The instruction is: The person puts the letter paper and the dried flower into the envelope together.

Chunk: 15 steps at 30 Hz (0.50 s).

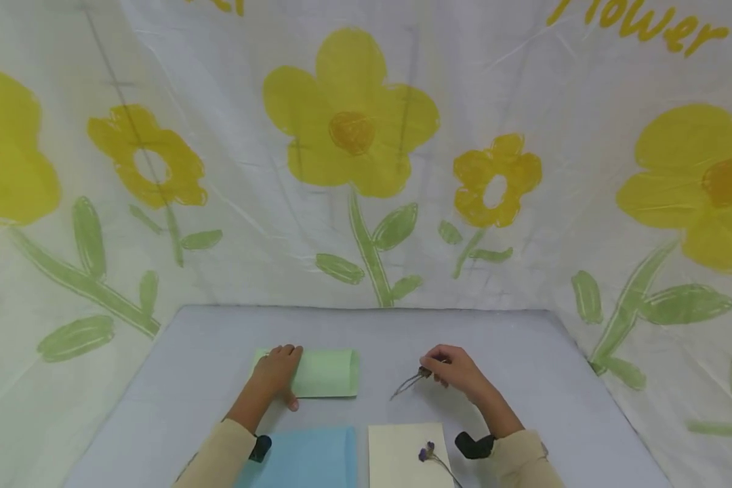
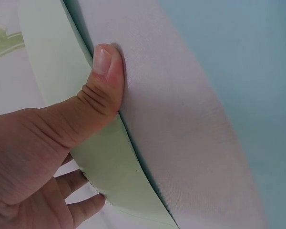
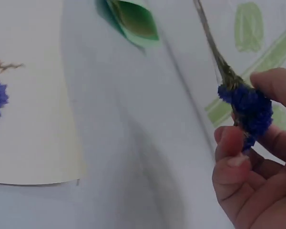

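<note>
Low in the middle of the head view, I am watching from far away as the left hand [image 1: 278, 374] is gripping the green paper [image 1: 326, 374] near its left end, thumb at the bottom edge, maybe so it isn't sliding. To the right, the right hand [image 1: 460, 374] is pinching dried blue flowers [image 3: 251, 107] by their heads, perhaps so the stems [image 1: 407, 385] are sticking out freely, pointing left and down. At the bottom, blue paper [image 1: 308, 457] is lying beside cream paper [image 1: 396, 461], where a purple flower [image 1: 425, 452] is resting.
</note>
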Available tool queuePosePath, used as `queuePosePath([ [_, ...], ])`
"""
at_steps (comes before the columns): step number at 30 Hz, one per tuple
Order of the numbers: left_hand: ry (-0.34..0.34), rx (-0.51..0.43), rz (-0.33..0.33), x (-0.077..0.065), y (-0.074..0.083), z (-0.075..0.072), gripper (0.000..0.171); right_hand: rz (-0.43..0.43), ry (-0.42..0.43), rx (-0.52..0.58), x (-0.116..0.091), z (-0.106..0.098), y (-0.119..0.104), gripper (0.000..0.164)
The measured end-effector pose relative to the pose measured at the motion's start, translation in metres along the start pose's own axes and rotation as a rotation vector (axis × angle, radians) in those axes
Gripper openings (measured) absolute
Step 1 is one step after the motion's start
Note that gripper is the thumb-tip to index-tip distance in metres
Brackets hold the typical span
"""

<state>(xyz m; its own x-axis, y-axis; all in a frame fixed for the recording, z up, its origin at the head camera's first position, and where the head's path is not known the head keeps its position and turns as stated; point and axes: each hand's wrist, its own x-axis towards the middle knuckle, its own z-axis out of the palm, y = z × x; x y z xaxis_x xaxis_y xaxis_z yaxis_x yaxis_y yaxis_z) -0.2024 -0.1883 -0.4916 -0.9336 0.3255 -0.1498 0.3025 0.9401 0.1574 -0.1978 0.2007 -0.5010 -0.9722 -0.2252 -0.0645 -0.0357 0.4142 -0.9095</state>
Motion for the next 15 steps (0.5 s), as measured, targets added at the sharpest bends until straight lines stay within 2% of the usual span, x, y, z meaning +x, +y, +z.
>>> queuePosePath([
  [4,0.000,0.005,-0.002,-0.001,-0.001,-0.001,0.111,0.115,0.044,0.054,0.005,0.012,0.009,0.030],
  [7,-0.013,0.011,-0.007,0.000,-0.002,0.001,0.112,0.142,0.067,0.073,0.009,0.020,0.019,0.030],
  [11,-0.024,0.010,-0.011,0.003,-0.002,0.003,0.112,0.091,0.036,0.091,0.014,0.027,0.030,0.027],
  [15,-0.028,0.009,-0.012,0.004,-0.003,0.003,0.113,0.020,-0.061,0.161,0.019,0.033,0.038,0.026],
])
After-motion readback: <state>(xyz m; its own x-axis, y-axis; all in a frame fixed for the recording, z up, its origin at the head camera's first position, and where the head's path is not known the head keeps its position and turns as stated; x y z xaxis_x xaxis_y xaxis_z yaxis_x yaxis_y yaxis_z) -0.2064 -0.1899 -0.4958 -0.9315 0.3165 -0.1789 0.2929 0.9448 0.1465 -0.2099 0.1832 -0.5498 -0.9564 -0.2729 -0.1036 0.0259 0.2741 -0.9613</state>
